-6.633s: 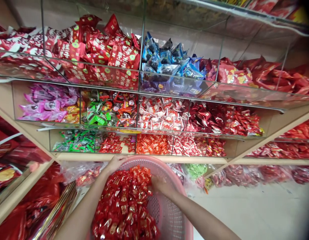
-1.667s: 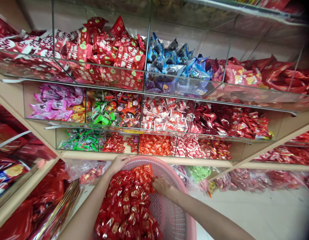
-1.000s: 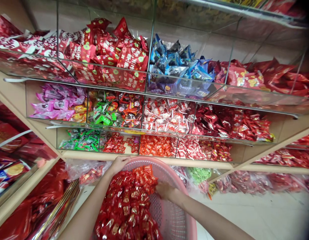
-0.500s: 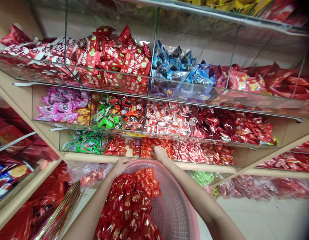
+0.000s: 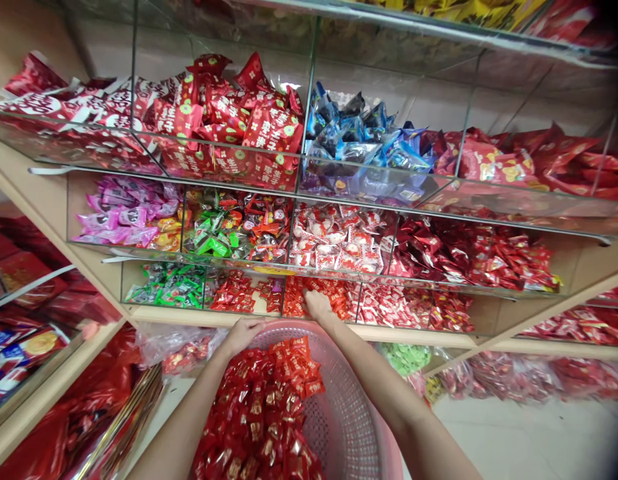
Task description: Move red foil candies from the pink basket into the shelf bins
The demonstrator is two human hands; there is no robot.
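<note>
A pink plastic basket is in front of me at the bottom of the view. Dark red wrapped candies fill its left side, with a cluster of orange-red wrapped candies at the back. My left hand is closed over the basket's far rim. Above that rim, my right hand reaches into a low shelf compartment of orange-red candies. Its fingers are curled down among the wrappers, and what they hold, if anything, is hidden.
Clear dividers split the shelves into compartments. Green-wrapped candies and red-and-white candies lie on the lowest tier, with red bags and blue bags higher up. A wooden shelf edge runs just behind the basket. Plastic bags sit underneath.
The view has shifted very slightly. Both hands and the basket stay in nearly the same place; the right hand remains in the orange-red candies.
</note>
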